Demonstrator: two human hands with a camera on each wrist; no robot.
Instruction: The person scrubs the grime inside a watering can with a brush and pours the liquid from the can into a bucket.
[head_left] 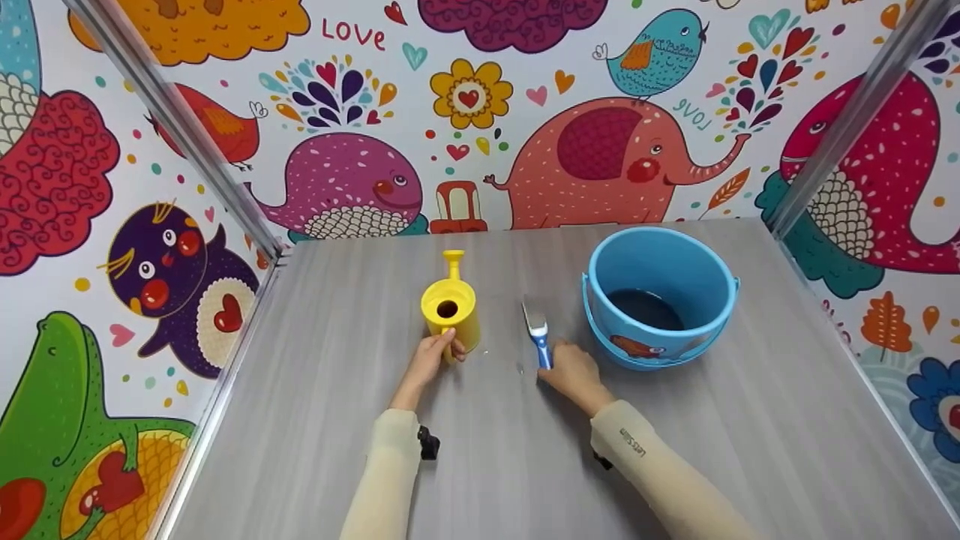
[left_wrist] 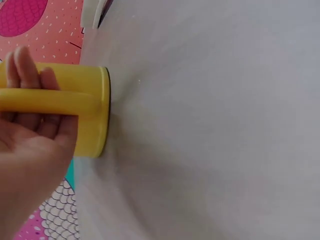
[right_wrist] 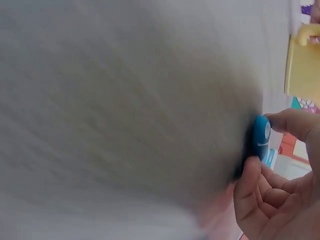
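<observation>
Head view: left hand (head_left: 433, 358) on yellow watering can (head_left: 464, 330), right hand (head_left: 575, 373) on blue-handled tool (head_left: 539, 339), both over the gray table (head_left: 315, 375). Can upright, directly ahead of left hand, handle toward the person, spout pointing away. Left wrist view: fingers go through the handle loop, between handle and body, so the hand grips the can by its handle; thumb not clear there. Can's base faces the tabletop.

Right hand pinches the tool's handle, thumb one side, fingers the other, seen best in right wrist view. Tool sticks out ahead of right hand, grayish head pointing away and slightly left; that head is too small to identify. Tool lies between can and bucket, apart from both. Whether it touches the table, cannot tell.

Blue bucket (head_left: 654, 259) stands upright just right of right hand, its carrying handle dropped to the front. Dark area at its bottom, cannot tell if liquid. Small shiny spots (head_left: 520, 368) on the table between the hands. Cream sleeves (head_left: 392, 465) on both arms. Cartoon-print wall (head_left: 555, 75) behind.
</observation>
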